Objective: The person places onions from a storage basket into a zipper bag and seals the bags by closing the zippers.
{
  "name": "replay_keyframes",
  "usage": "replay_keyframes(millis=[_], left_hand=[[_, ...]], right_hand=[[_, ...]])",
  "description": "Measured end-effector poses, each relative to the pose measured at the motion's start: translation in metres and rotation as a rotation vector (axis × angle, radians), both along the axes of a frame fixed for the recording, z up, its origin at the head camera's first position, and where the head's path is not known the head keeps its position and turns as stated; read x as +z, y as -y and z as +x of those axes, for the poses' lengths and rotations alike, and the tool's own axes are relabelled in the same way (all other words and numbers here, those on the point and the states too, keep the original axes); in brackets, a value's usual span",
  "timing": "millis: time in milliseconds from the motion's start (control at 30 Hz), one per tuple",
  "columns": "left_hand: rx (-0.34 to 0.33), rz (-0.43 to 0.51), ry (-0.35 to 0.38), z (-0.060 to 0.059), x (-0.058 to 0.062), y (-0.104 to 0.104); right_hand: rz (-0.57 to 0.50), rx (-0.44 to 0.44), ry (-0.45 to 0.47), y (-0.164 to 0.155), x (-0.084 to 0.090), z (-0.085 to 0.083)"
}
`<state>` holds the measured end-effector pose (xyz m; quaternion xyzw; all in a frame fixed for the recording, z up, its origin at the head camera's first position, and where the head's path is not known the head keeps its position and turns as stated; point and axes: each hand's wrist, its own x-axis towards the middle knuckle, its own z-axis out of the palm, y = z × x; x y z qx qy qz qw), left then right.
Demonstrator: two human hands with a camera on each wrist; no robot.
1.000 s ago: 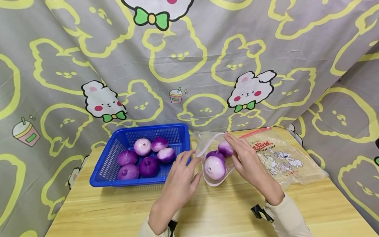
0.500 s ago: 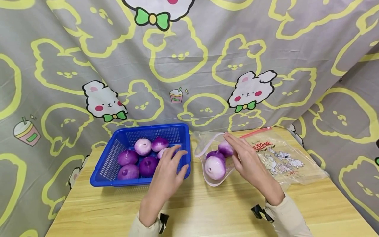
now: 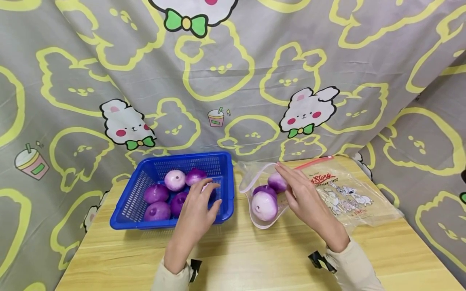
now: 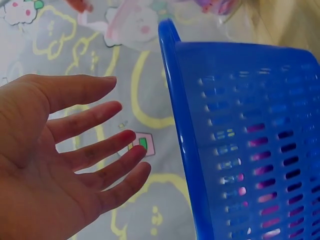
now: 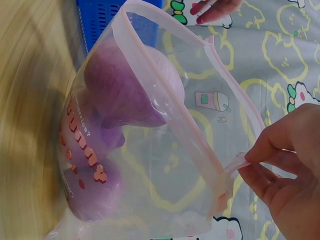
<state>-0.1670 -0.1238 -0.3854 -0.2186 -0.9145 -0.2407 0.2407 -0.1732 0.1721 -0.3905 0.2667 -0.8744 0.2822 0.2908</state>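
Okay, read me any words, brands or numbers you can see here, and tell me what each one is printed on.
"Story", red script on the clear zip bag; a word before it is hidden behind the right hand.
Small red print under the cartoon animals on that bag: too small to read.
The right wrist view shows the red script from behind, mirrored and blurred: not readable.
Blue basket, onions and the cartoon cloth: no text.

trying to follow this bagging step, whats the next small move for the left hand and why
Probably lower the left hand into the blue basket and close its fingers round the onion just under them. The hand hovers over the basket's right side with fingers spread and holding nothing, while the right hand pinches the rim of the zip bag, keeping its mouth open with onions already inside.
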Motion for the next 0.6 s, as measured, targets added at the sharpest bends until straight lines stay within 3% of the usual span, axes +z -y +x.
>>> replay_keyframes(millis=[367,600], left_hand=[[0.037,0.010,0.029,-0.013,-0.013,0.016],[0.101,0.003,0.083,-0.021,-0.019,0.031]], right_hand=[[0.004,-0.004,0.006,0.000,0.000,0.000],[0.005,-0.001,-0.003,0.000,0.000,0.000]])
